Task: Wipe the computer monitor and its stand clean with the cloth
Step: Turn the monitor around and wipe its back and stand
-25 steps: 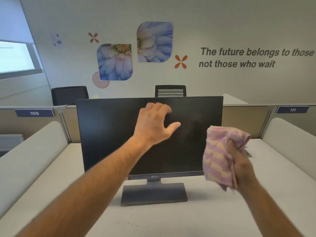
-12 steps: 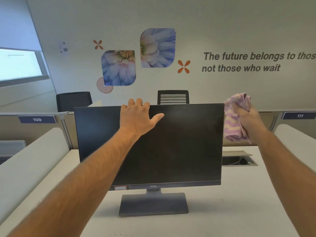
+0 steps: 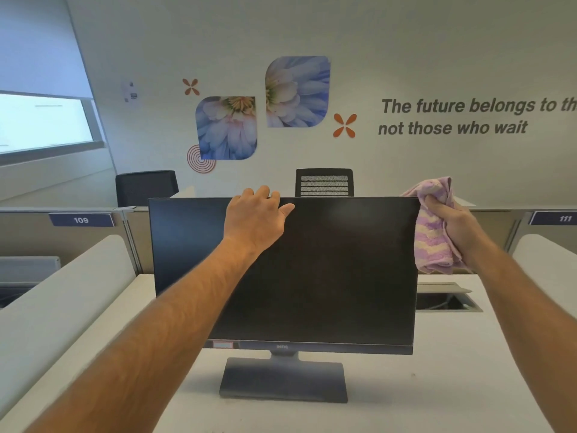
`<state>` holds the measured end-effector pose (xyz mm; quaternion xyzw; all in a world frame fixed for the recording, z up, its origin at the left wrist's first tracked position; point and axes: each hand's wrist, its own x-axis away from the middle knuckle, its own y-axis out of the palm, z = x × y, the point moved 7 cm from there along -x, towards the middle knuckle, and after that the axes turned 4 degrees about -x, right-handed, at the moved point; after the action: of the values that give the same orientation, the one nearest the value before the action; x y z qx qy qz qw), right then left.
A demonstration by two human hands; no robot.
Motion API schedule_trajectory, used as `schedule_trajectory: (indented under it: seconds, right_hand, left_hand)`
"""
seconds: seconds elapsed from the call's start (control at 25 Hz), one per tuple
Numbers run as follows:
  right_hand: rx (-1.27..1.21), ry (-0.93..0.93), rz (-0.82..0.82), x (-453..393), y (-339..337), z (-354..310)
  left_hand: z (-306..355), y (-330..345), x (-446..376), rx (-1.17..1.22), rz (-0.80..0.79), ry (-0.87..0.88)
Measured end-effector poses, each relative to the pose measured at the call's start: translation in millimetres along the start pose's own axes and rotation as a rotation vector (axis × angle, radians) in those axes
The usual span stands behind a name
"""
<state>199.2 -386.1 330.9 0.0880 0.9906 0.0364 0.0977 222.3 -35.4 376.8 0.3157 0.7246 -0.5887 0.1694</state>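
Pink-striped cloth [image 3: 432, 232] bunched in the right hand [image 3: 452, 223], beside the monitor's [image 3: 327, 276] top right corner.

Fingers of the left hand [image 3: 254, 220] hook over the monitor's top edge, left of its middle, thumb lying on the dark screen. One monitor stands on one flat stand [image 3: 284, 381] on the white desk [image 3: 452, 370]; bare desk lies in front and to either side. Just right of the screen, behind it, sits an open cable hatch [image 3: 446, 300]. Low padded dividers [image 3: 62, 301] flank the desk. Two chairs [image 3: 324, 182] show beyond the rear partition, with plates 109 [image 3: 81, 220] and 111 [image 3: 565, 218].
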Motion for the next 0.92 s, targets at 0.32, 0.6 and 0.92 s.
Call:
schedule_trajectory:
  seconds: [0.32, 0.6, 0.92]
  right_hand:
    - [-0.156, -0.032, -0.199, 43.6, -3.0, 15.3]
    - [-0.275, -0.11, -0.45, 125.2, 37.3, 8.4]
    - [-0.15, -0.191, -0.654, 184.5, 95.2, -24.4]
  left_hand:
    - [-10.8, 5.0, -7.0, 0.202, 0.012, -0.06]
    - [-12.3, -4.7, -6.9, 0.435, 0.043, -0.066]
    - [-0.4, -12.9, -2.2, 0.582, -0.093, 0.036]
